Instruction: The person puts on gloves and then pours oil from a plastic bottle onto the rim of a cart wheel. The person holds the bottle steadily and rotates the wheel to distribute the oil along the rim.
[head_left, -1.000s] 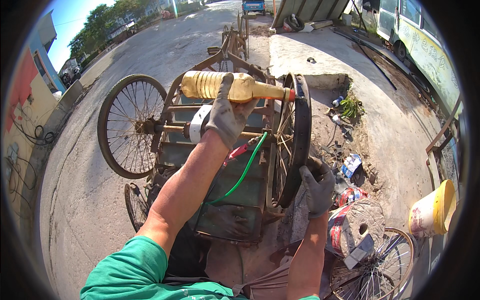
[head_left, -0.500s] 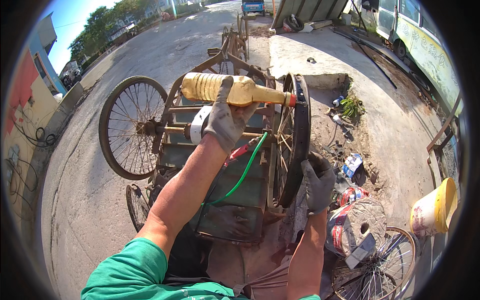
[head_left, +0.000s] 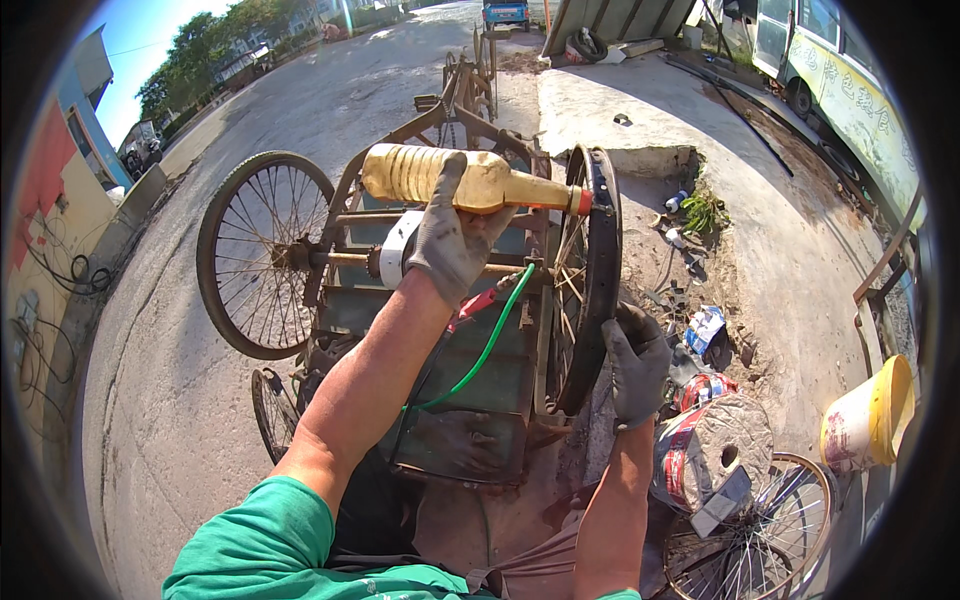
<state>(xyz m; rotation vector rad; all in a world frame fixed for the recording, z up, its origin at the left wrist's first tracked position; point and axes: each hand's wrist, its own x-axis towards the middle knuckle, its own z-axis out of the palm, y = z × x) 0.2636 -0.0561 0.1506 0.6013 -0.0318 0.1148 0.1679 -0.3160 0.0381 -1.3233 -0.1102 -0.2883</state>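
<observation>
An upturned, rusty cargo tricycle point(head_left: 425, 335) stands before me. My left hand point(head_left: 452, 245), in a grey glove, is closed round a yellowish plastic bottle point(head_left: 405, 175) lying nearly level above the axle. Its red tip meets the black rim of the right wheel point(head_left: 606, 230), which carries no tyre that I can see. My right hand point(head_left: 640, 370), gloved too, is at the near right side of that rim. Its fingertips touch the edge, loosely bent and apart rather than wrapped round it. Below the bottle runs a green hose point(head_left: 490, 345) beside a red-handled tool point(head_left: 475, 305).
The tricycle's left wheel point(head_left: 265, 255) rises at the left. Near my right forearm are a large roll point(head_left: 725, 445) and a loose spoked wheel point(head_left: 800, 535). A yellow-and-white bucket point(head_left: 868, 415) stands farther right. Litter point(head_left: 705, 330) lies in broken ground beside the right wheel.
</observation>
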